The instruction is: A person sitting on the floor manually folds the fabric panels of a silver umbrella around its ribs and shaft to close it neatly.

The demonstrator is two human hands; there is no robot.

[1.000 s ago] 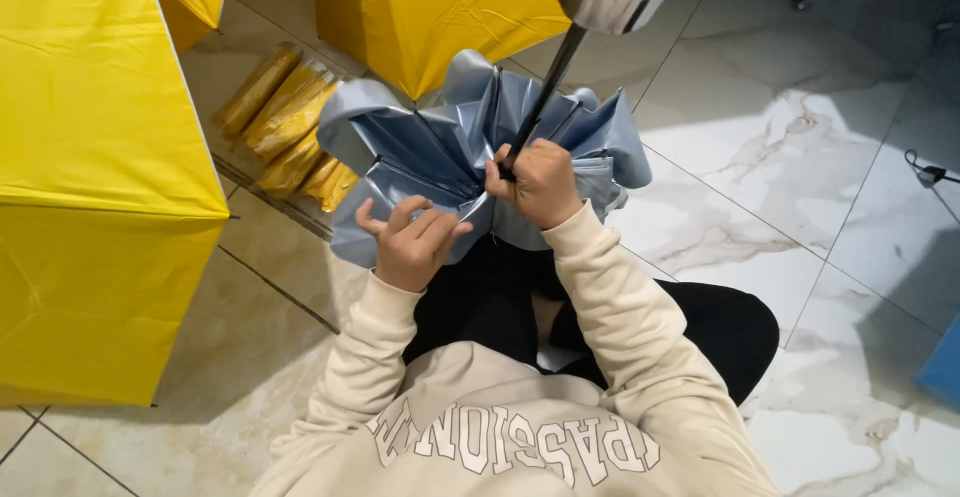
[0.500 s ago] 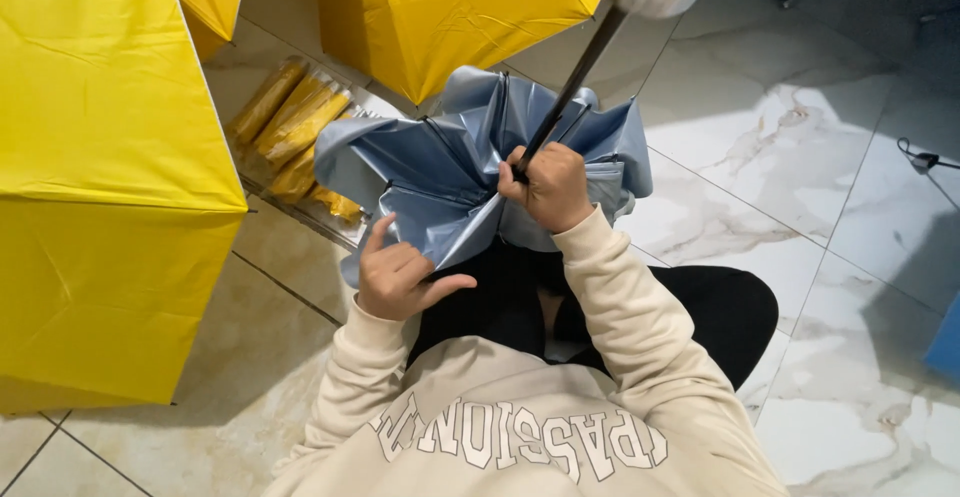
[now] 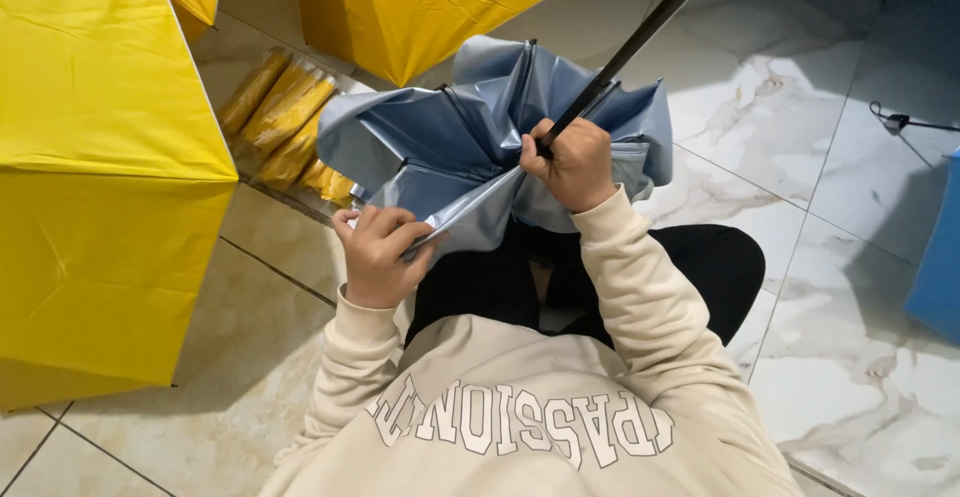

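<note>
A grey-blue umbrella (image 3: 470,137) with a silvery lining lies half collapsed over my lap, its folds bunched toward me. My right hand (image 3: 572,164) is closed around the umbrella's black shaft (image 3: 640,37), which slants up to the top right. My left hand (image 3: 380,252) pinches the edge of the canopy at its lower left, thumb on top of the fabric. I sit on the floor in a cream sweatshirt and black trousers.
An open yellow umbrella (image 3: 95,167) fills the left side and another yellow one (image 3: 420,7) stands behind. Several rolled yellow umbrellas in clear sleeves (image 3: 285,122) lie on the marble tile floor (image 3: 830,337). A blue object (image 3: 940,257) sits at the right edge.
My left hand has moved down and left along the canopy edge and taken hold of the fabric. The right hand stays on the shaft, which has tilted a little.
</note>
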